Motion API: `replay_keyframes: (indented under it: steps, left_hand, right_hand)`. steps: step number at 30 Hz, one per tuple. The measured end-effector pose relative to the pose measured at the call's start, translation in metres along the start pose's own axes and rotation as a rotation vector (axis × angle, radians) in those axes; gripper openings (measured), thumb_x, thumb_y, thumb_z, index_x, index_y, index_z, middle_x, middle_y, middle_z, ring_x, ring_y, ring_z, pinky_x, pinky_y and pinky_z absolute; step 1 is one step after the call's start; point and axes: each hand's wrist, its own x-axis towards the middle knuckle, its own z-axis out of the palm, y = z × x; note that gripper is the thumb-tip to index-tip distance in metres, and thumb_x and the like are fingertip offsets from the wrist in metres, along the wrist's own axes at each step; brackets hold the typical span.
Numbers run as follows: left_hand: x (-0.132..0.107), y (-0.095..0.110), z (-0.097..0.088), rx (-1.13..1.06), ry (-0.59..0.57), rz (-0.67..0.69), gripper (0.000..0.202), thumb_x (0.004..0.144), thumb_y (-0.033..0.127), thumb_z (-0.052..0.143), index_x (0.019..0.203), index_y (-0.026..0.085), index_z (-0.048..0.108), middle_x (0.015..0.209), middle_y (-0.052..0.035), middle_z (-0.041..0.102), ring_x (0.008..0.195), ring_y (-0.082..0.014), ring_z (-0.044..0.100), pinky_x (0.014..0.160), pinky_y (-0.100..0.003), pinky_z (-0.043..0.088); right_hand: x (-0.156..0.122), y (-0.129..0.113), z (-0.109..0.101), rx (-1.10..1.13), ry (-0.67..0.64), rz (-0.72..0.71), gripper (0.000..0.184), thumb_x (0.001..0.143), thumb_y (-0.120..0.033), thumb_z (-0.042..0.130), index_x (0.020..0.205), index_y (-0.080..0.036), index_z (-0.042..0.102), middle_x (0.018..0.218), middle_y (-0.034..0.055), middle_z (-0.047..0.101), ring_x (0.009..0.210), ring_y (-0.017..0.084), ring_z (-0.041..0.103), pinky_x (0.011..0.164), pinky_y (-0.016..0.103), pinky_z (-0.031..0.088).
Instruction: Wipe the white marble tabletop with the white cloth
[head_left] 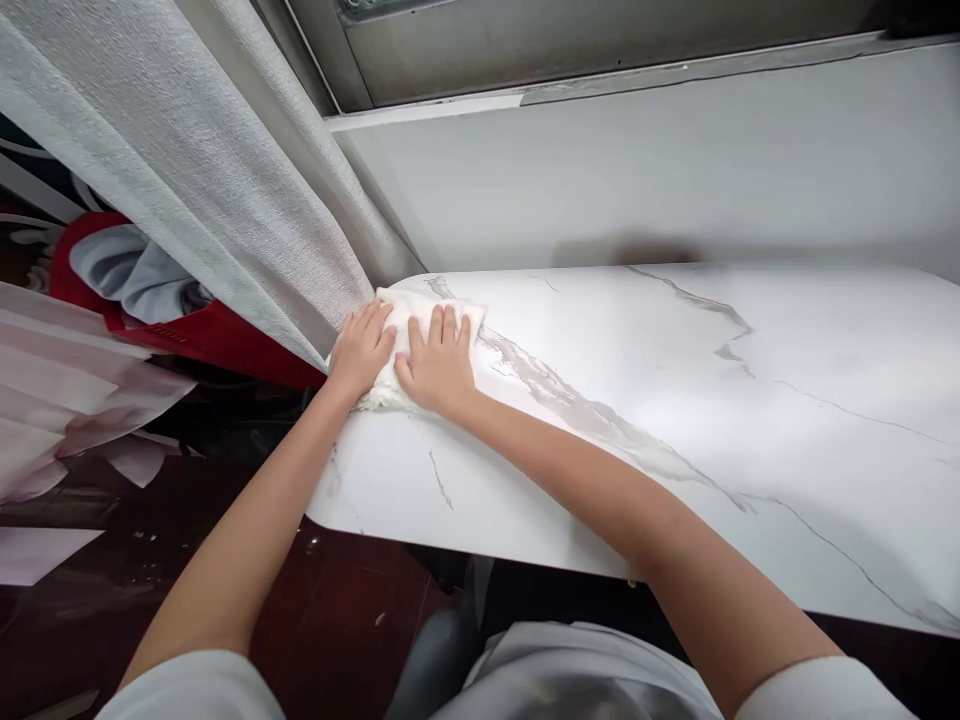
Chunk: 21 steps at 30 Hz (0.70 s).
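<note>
A white cloth [405,308] lies flat on the far left corner of a white marble-patterned table [675,400]. My left hand [361,348] rests flat on the cloth's left part, fingers stretched out and together. My right hand [439,360] lies flat beside it on the cloth's right part, fingers also stretched out. Both palms press down on the cloth, and neither hand grips it. Most of the cloth is hidden under the hands.
A grey curtain [225,190] hangs right beside the table's left corner, touching the cloth's edge. A white wall and window sill [637,80] run behind the table. Red and grey fabric [135,280] lies left, over a dark floor [330,620].
</note>
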Motion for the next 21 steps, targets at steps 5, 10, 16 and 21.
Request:
replay_keyframes:
  steps: [5, 10, 16, 21]
  left_hand:
    - [-0.06, 0.001, -0.021, -0.01, -0.004, 0.025, 0.055, 0.096, 0.04, 0.029, 0.142, 0.018, 0.049, 0.156, -0.0134, 0.041, 0.148, -0.0275, 0.032, 0.122, -0.053, 0.02]
    - [-0.109, 0.005, -0.037, -0.022, -0.002, 0.032, 0.053, 0.097, 0.044, 0.028, 0.145, 0.028, 0.045, 0.16, -0.0046, 0.036, 0.15, -0.0253, 0.028, 0.123, -0.05, 0.022]
    - [-0.15, 0.004, -0.048, 0.0, -0.015, -0.009, 0.051, 0.099, 0.044, 0.027, 0.147, 0.036, 0.04, 0.153, -0.0021, 0.046, 0.145, -0.0236, 0.038, 0.122, -0.051, 0.023]
    - [-0.155, 0.006, -0.052, 0.01, -0.026, -0.041, 0.052, 0.098, 0.044, 0.025, 0.145, 0.031, 0.043, 0.152, -0.0063, 0.048, 0.144, -0.0257, 0.039, 0.122, -0.052, 0.023]
  right_hand:
    - [-0.049, -0.023, -0.008, 0.025, -0.044, -0.111, 0.059, 0.101, -0.036, 0.034, 0.152, -0.006, 0.035, 0.159, 0.0279, 0.025, 0.15, 0.039, 0.017, 0.118, 0.064, 0.005]
    - [-0.09, -0.04, -0.019, 0.069, -0.109, -0.187, 0.059, 0.102, -0.037, 0.033, 0.152, -0.007, 0.034, 0.16, 0.0273, 0.022, 0.15, 0.039, 0.015, 0.117, 0.067, 0.004]
    - [-0.117, -0.052, -0.025, 0.141, -0.181, -0.259, 0.06, 0.101, -0.037, 0.031, 0.153, -0.005, 0.033, 0.161, 0.0273, 0.018, 0.151, 0.04, 0.011, 0.117, 0.069, 0.002]
    - [-0.118, -0.055, -0.026, 0.152, -0.207, -0.267, 0.06, 0.1, -0.037, 0.032, 0.152, -0.007, 0.033, 0.161, 0.0265, 0.018, 0.151, 0.04, 0.009, 0.117, 0.069, 0.002]
